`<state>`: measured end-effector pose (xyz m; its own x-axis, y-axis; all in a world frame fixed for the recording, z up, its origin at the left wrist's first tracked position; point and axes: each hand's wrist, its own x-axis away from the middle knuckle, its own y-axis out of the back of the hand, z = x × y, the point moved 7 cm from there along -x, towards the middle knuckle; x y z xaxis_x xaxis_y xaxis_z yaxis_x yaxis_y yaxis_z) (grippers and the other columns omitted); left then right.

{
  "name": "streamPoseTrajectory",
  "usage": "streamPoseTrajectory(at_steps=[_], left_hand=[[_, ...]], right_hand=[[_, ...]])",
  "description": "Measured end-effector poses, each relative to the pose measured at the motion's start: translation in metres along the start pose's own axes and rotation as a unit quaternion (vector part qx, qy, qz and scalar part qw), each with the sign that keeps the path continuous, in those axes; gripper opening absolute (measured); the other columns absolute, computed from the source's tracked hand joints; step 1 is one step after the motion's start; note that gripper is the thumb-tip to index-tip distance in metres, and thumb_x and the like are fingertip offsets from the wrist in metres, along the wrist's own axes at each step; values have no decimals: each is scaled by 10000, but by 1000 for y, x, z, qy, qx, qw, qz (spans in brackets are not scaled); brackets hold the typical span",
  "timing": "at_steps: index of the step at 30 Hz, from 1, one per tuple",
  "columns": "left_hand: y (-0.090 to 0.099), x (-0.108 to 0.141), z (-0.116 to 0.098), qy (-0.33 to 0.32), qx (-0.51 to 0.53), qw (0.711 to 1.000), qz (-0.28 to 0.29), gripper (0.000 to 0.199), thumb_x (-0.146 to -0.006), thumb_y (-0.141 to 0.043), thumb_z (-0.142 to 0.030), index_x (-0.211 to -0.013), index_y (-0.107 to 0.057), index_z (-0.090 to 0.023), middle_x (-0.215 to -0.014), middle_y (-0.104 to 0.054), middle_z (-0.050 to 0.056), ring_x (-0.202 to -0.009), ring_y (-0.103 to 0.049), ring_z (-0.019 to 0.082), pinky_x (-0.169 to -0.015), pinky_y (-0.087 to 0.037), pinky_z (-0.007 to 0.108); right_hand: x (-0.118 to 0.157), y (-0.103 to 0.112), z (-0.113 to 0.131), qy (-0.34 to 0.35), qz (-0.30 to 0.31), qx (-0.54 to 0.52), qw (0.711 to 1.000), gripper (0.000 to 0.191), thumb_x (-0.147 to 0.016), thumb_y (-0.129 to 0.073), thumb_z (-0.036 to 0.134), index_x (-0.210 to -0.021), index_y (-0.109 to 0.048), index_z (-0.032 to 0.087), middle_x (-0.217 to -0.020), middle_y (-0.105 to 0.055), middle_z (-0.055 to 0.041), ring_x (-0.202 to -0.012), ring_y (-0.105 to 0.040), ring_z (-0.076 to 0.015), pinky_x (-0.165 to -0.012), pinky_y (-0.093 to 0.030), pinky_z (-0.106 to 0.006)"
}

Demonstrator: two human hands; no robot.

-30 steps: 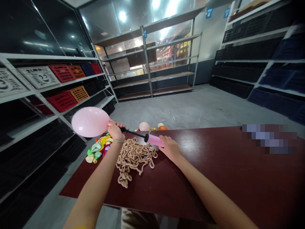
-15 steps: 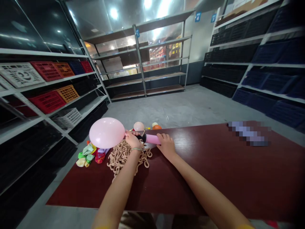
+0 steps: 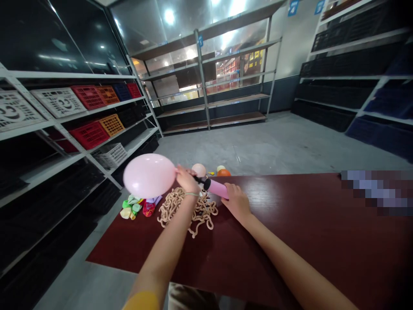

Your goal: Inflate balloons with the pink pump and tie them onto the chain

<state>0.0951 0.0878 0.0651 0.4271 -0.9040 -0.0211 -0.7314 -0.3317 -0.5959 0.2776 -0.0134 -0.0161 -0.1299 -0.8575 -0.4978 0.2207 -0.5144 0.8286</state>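
Note:
A large inflated pink balloon (image 3: 149, 175) hangs over the left part of the table. My left hand (image 3: 188, 180) is closed around its neck, at the black end of a hand balloon pump. Whether the neck still sits on the nozzle is hidden by the fingers. My right hand (image 3: 237, 201) wraps the far end of the pump's pink barrel (image 3: 218, 189). Below my left wrist lies a heap of long twisted beige balloons or cords (image 3: 172, 204). Left of the heap are several flat balloons in green, yellow, red and purple (image 3: 131, 207).
Along the table's (image 3: 290, 232) far edge sit a small pale pink balloon (image 3: 199, 169) and an orange balloon (image 3: 223, 172). A blurred-out item (image 3: 376, 189) lies at the right. Shelves with crates (image 3: 88, 97) line the left; a metal rack (image 3: 206, 86) stands behind.
The view has shifted left. My right hand and the pump barrel have drawn away from my left hand, and more of the black part shows between them. The balloon looks slightly larger.

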Motion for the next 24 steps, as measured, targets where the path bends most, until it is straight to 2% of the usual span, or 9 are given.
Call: streamPoseTrajectory(at_steps=[3, 5, 8, 12, 14, 16, 17, 19, 24], left_hand=[[-29, 30, 28, -2, 18, 999, 47, 459, -925, -480, -539, -630, -317, -229, -491, -317, -71, -380, -380, 80, -420, -340, 230], [-33, 35, 32, -5, 23, 998, 63, 454, -923, -503, -518, -620, -333, -226, -480, -322, -68, -373, -380, 84, -410, -338, 232], [-10, 15, 20, 4, 29, 999, 45, 428, -916, -540, -468, -632, -334, -223, -478, -323, -72, -373, -373, 83, -412, -340, 228], [30, -34, -24, -6, 25, 1000, -3, 392, -900, -561, -433, -666, -330, -219, -508, -322, -87, -387, -368, 72, -441, -363, 222], [38, -52, -45, -20, 15, 1000, -13, 367, -903, -542, -420, -676, -338, -216, -520, -311, -91, -390, -358, 69, -439, -355, 215], [39, -61, -55, -29, 21, 999, -20, 343, -904, -524, -385, -674, -333, -216, -525, -297, -91, -390, -343, 66, -431, -340, 208], [38, -61, -54, -28, 29, 999, -27, 333, -902, -519, -361, -672, -326, -217, -525, -290, -91, -389, -333, 64, -425, -330, 204], [33, -52, -37, -15, 41, 998, -42, 328, -895, -515, -327, -669, -303, -219, -519, -277, -95, -388, -317, 59, -421, -316, 196], [18, -3, 34, 36, 33, 999, -21, 360, -888, -535, -377, -664, -301, -221, -497, -295, -102, -391, -347, 59, -446, -353, 203]], right_hand=[[0, 2, -14, -28, -24, -34, 999, 453, -815, -621, 224, -1239, -467, 193, -1065, -610, -61, -960, -533, -220, -768, -385, -308], [-1, 2, -16, -26, -28, -38, 999, 454, -816, -615, 221, -1245, -466, 192, -1062, -612, -60, -957, -538, -219, -772, -387, -305], [-1, -1, -5, 15, -7, -5, 1000, 450, -815, -618, 225, -1244, -482, 203, -1034, -616, -54, -940, -537, -217, -759, -371, -302], [0, -5, 13, 57, 20, 35, 998, 436, -810, -632, 239, -1226, -503, 224, -994, -615, -44, -912, -530, -214, -722, -344, -301], [0, -5, 15, 59, 23, 37, 997, 432, -811, -637, 243, -1222, -505, 223, -994, -613, -44, -912, -526, -213, -718, -340, -303], [0, -5, 15, 58, 23, 35, 997, 427, -817, -635, 239, -1224, -504, 218, -995, -610, -49, -917, -520, -215, -729, -339, -305], [-1, -5, 13, 53, 22, 35, 998, 429, -819, -636, 237, -1226, -503, 216, -998, -608, -51, -922, -516, -217, -738, -338, -307], [-2, -3, 9, 34, 16, 40, 998, 439, -816, -645, 235, -1231, -503, 216, -1011, -604, -56, -937, -506, -224, -754, -335, -317], [-2, 2, -2, -1, 7, 51, 999, 470, -808, -665, 239, -1247, -497, 233, -1061, -598, -61, -973, -484, -239, -764, -323, -329]])
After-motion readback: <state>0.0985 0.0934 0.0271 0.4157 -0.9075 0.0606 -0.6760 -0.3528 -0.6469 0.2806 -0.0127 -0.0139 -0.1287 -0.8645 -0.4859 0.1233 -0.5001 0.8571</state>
